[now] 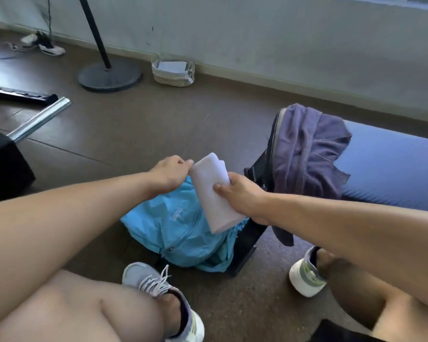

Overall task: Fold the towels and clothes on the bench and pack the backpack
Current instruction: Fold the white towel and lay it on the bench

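**Folded towel over the backpack, ready to go in**

The bench [393, 169] fills the 3 o'clock side of the view, a blue padded top on a dark frame. Over its near end, at about 2 o'clock from centre, hangs a purple garment [309, 149], crumpled and not yet folded. On the floor at 6 o'clock from the hands, between the person's shoes, lies the blue backpack [178, 233], slumped and leaning against the bench leg; whether its top is open I cannot tell, since the hands and towel cover that part.

Just above it is the white towel [210, 191], folded into a thick oblong pointing from 11 to 5 o'clock. The right hand [242, 193] grasps it across the middle, thumb on top and fingers wrapped underneath. The left hand [169, 172] has its fingertips pinched at the towel's upper corner; whether they also catch the bag's rim is hidden.

The step in hand looks like sliding the towel into the bag. To do it well, I judge, the left hand should hold the opening wide and taut, while the right keeps a firm squeeze so the layers do not spring apart, feeding the towel in narrow end first and laying it flat against the bottom, leaving room for the garment.
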